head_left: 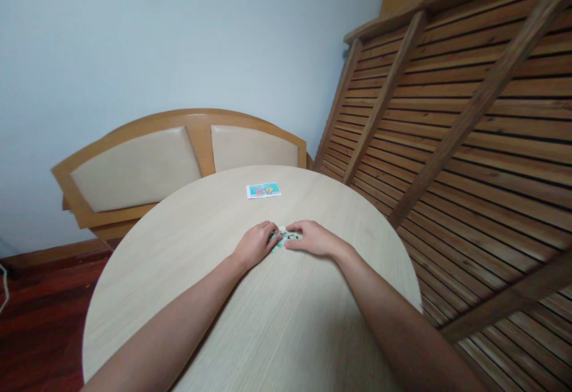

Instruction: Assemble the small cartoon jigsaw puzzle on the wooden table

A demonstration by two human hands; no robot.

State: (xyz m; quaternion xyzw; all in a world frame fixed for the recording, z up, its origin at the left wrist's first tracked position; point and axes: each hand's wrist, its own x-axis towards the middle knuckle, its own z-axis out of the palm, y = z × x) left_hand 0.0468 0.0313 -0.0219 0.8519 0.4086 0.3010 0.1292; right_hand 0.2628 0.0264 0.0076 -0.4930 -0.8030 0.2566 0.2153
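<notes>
A small pile of flat, colourful pieces (292, 236), which look like jigsaw puzzle pieces in white, green and dark tones, lies on the round table (268, 320). My left hand (259, 242) rests against the pile's left side, its fingers slightly bent and the thumb apart from them. From the right, my right hand (311, 238) curves around the pile with thumb and fingers spread, pieces showing between them. Both hands touch or nearly touch the pieces, and neither has one lifted. Parts of the pile are hidden under the fingers.
Beyond the hands lies a picture card (263, 190) with cartoon figures on blue. A padded wooden headboard (203, 142) stands behind the table against a pale wall. Slatted wooden panels (447, 112) lean along the right side, close to the table edge.
</notes>
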